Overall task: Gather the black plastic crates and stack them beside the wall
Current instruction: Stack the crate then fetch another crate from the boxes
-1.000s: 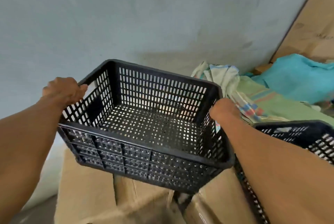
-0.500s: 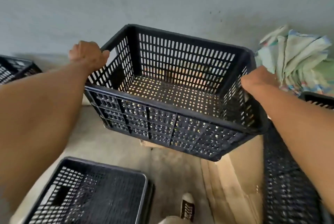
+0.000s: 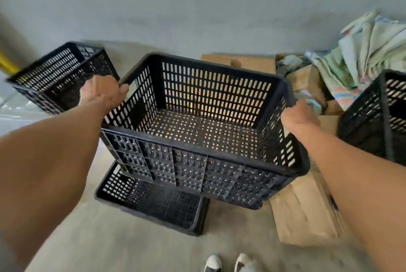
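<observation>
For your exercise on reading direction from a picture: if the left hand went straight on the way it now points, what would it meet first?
The left hand, gripping the held crate by its side rim, points forward toward the wall. Straight on, it would probably meet the crate by the wall first, though depth is hard to judge here.

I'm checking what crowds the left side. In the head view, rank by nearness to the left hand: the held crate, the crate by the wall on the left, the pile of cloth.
From the left hand:
1. Held crate, gripped at its left rim.
2. Crate by the wall, just left of the hand.
3. Pile of cloth, far right, against the wall.
</observation>
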The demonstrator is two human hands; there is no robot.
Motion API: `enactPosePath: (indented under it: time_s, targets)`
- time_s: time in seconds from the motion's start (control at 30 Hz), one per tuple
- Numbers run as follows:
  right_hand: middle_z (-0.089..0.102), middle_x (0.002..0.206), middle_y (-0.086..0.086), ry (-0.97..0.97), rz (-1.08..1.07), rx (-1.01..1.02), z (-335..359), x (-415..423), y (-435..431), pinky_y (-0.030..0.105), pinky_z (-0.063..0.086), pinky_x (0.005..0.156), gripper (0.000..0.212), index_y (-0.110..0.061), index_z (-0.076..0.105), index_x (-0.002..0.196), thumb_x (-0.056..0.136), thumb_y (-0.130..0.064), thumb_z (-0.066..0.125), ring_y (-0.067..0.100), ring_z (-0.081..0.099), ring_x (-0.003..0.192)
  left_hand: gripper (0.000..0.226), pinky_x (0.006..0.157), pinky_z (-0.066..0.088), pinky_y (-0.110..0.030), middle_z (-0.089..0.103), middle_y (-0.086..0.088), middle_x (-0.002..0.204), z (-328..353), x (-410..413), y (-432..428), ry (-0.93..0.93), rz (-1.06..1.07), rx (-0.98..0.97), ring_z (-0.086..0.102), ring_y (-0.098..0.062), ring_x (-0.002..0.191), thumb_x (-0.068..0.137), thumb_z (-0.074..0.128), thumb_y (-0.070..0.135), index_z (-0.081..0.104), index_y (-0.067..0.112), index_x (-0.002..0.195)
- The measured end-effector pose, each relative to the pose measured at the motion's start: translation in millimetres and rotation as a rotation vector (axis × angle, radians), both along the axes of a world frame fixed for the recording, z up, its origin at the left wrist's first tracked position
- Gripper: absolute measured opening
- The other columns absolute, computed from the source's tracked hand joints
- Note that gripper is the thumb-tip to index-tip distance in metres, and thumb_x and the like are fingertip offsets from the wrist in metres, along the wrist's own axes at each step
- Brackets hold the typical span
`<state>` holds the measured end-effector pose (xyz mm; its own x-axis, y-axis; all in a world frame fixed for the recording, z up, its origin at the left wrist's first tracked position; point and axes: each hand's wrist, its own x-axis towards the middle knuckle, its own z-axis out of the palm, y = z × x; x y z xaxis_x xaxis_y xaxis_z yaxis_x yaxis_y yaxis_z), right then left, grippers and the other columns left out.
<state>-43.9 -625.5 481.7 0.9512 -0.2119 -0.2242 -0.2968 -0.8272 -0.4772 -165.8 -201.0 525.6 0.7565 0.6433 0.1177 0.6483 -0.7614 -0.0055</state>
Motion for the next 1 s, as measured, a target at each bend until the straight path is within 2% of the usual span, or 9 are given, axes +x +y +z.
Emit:
enactPosePath:
  time_s: [0.13,0.33,0.43,0.6,0.7,0.83,1.0]
  targets:
    - [0.056,0.131,0.021,0.005,-0.052,0.044,-25,-54,12,0.045,0.045,0.095,0.052,-0.009,0.036,0.142,0.095,-0.025,0.05,0.042,0.055,0.117,0.05,0.057,0.051,-0.036,0.054,-0.014,0.067,-19,-60,9,0.018,0.021,0.017,0.057,-0.031,0.061,0.088,0.044,0.054,0.059,0.009,0.073]
    - [0.059,0.126,0.023,0.023,-0.145,0.041,-45,-111,30,0.046,0.049,0.089,0.046,-0.002,0.046,0.13,0.093,-0.027,0.058,0.043,0.058,0.113,0.056,0.047,0.037,-0.028,0.053,-0.008,0.059,-52,-114,39,-0.031,0.001,0.033,0.048,-0.022,0.052,0.092,0.043,0.058,0.058,0.01,0.066]
    - [0.061,0.122,0.022,0.022,-0.156,0.034,-52,-124,51,0.044,0.05,0.087,0.043,-0.002,0.051,0.125,0.093,-0.029,0.058,0.042,0.06,0.11,0.059,0.053,0.05,-0.033,0.056,-0.009,0.058,-74,-125,72,-0.049,0.001,-0.026,0.054,-0.026,0.053,0.09,0.04,0.059,0.059,0.01,0.064]
    - [0.065,0.114,0.02,0.021,-0.204,-0.009,-80,-131,112,0.042,0.05,0.084,0.037,-0.006,0.062,0.115,0.09,-0.034,0.058,0.04,0.062,0.104,0.062,0.05,0.044,-0.029,0.055,-0.011,0.059,-115,-111,144,-0.011,-0.064,-0.036,0.052,-0.025,0.052,0.085,0.035,0.063,0.054,0.01,0.057]
    - [0.066,0.111,0.018,0.016,-0.273,-0.019,-102,-136,152,0.044,0.052,0.087,0.038,-0.011,0.064,0.114,0.088,-0.038,0.056,0.039,0.062,0.1,0.062,0.056,0.054,-0.035,0.055,-0.014,0.063,-138,-92,191,0.027,-0.114,-0.083,0.056,-0.03,0.057,0.08,0.034,0.065,0.055,0.009,0.061]
    - [0.066,0.107,0.02,0.029,-0.303,-0.081,-116,-147,199,0.043,0.052,0.087,0.038,-0.008,0.066,0.11,0.089,-0.037,0.052,0.038,0.062,0.1,0.062,0.054,0.05,-0.035,0.055,-0.016,0.066,-159,-79,242,0.084,-0.16,-0.12,0.054,-0.032,0.06,0.078,0.033,0.063,0.058,0.007,0.066]
    - [0.064,0.11,0.022,0.012,-0.357,-0.147,-122,-161,232,0.037,0.047,0.084,0.037,-0.004,0.065,0.11,0.093,-0.034,0.053,0.038,0.06,0.105,0.071,0.063,0.056,-0.042,0.059,-0.019,0.072,-178,-68,272,0.119,-0.235,-0.199,0.059,-0.035,0.066,0.08,0.026,0.065,0.061,0.004,0.072]
